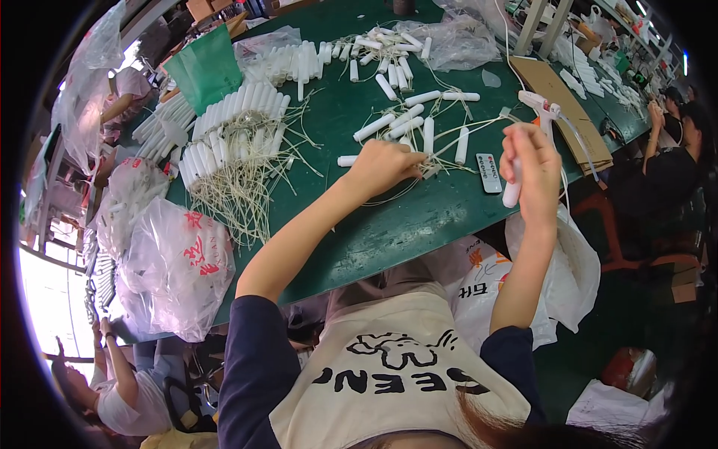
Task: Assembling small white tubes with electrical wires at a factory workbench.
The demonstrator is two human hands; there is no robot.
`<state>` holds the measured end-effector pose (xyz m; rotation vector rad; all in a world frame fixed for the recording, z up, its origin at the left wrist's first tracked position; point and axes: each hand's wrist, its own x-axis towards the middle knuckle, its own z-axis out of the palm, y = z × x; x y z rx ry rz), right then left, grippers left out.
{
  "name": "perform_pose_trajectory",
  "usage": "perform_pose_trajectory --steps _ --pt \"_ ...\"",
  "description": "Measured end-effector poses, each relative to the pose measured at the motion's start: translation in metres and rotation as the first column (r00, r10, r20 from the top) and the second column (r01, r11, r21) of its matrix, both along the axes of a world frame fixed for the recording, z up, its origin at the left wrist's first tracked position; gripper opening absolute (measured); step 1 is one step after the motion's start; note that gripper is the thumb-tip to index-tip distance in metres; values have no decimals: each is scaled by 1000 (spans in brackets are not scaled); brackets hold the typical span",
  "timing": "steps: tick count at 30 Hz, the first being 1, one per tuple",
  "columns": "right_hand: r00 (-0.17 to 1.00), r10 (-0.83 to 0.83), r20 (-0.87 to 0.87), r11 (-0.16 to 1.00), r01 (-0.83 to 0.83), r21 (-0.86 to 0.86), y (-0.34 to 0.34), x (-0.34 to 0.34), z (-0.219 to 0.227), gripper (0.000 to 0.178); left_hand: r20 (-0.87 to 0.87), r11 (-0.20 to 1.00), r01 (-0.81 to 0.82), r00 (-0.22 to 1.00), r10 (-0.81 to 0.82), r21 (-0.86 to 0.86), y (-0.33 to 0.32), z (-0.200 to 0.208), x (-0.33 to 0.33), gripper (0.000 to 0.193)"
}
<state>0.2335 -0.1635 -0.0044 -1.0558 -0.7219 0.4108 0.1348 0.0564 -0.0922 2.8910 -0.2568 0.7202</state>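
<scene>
My right hand (532, 161) is closed around a white tube (513, 187), which sticks out below the fingers. Just above that hand is a white hot glue gun (540, 105) with an orange part near its front. My left hand (385, 165) is pinched shut over a tangle of thin cream wires (441, 156) on the green table (359, 243). Wires stretch from near its fingertips toward my right hand; exactly which ones it grips is partly hidden. Several white tubes (407, 116) with wires lie just beyond my left hand.
Rows of wired white tubes (239, 112) fill the table's left side. A small remote (489, 173) lies between my hands. Cardboard (557, 105) lies at the right edge. Plastic bags (176, 266) hang at the left, and a white bag (479, 292) sits below the edge. Other people work on both sides.
</scene>
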Motion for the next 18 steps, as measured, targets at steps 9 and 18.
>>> perform_pose_trajectory --steps 9,18 --pt "921 -130 368 847 296 -441 22 1 -82 32 -209 735 -195 975 74 -650 13 63 -31 29" --pt "628 -79 775 784 519 -341 43 -23 -118 50 -280 586 -187 957 -71 -788 15 74 -42 44"
